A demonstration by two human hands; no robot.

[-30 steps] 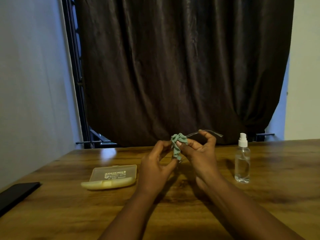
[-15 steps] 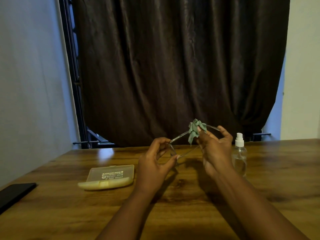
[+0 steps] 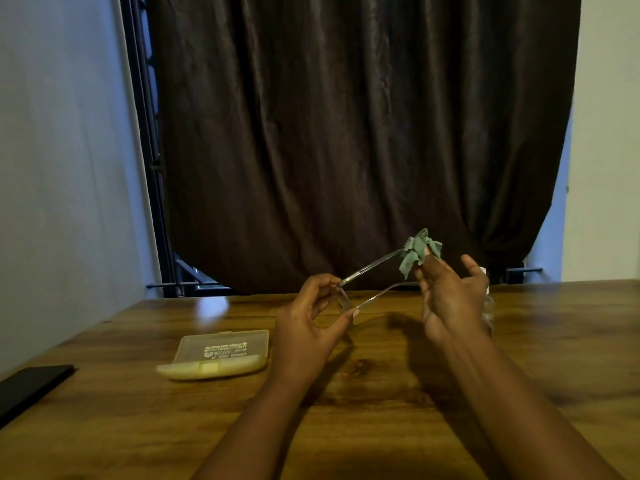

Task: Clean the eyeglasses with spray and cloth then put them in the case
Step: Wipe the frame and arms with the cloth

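Above the wooden table [image 3: 450, 427], the left hand [image 3: 304, 327] pinches the eyeglasses [image 3: 367, 271] by the front; at its 2 o'clock, the right hand [image 3: 450, 299] pinches the green cloth [image 3: 417, 252] around a temple tip. Hard rubbing could bend that thin arm. The case [image 3: 218, 355] lies at 8 o'clock.

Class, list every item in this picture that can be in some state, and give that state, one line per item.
eyeglasses: temples unfolded, held above the table
cloth: bunched around one temple's end
left hand: pinching the eyeglasses' front
right hand: pinching the cloth
case: lying on the table, closed as far as I can tell
spray bottle: mostly hidden behind the right hand
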